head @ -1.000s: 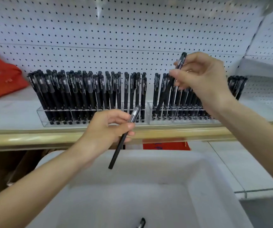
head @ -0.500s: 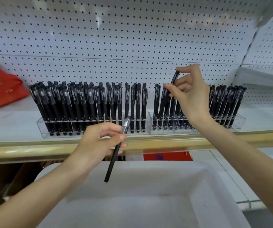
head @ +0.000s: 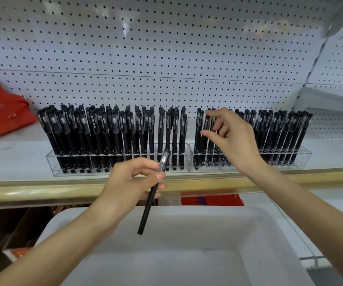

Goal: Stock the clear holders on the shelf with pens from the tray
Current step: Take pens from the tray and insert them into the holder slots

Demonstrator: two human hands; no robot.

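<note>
Black pens (head: 112,137) stand packed in two clear acrylic holders side by side on the white shelf (head: 11,159): the left holder (head: 52,164) at mid-left of the frame and the right holder (head: 304,159) toward the right. White pegboard (head: 166,58) runs behind both.

Just below centre, the left hand (head: 131,182) pinches a loose pen (head: 151,200) between thumb and forefinger. The grip sits high on the barrel, just under the translucent cap. The cap end pokes up past the fingertips in front of the left holder's right end. The long barrel slants down and left below the hand, with its tip over the far side of the white tray (head: 273,226) that fills the bottom of the frame.

Right of centre, the right hand (head: 236,141) is at the left end of the right holder. Its thumb and forefinger close lightly on the cap of a standing pen (head: 206,123) whose lower end sits in the holder — the other fingers curl loosely in front of neighbouring pens.

A red bag (head: 1,116) lies on the shelf at upper left, and a red label (head: 211,200) shows under the shelf's gold edge strip (head: 42,193).
</note>
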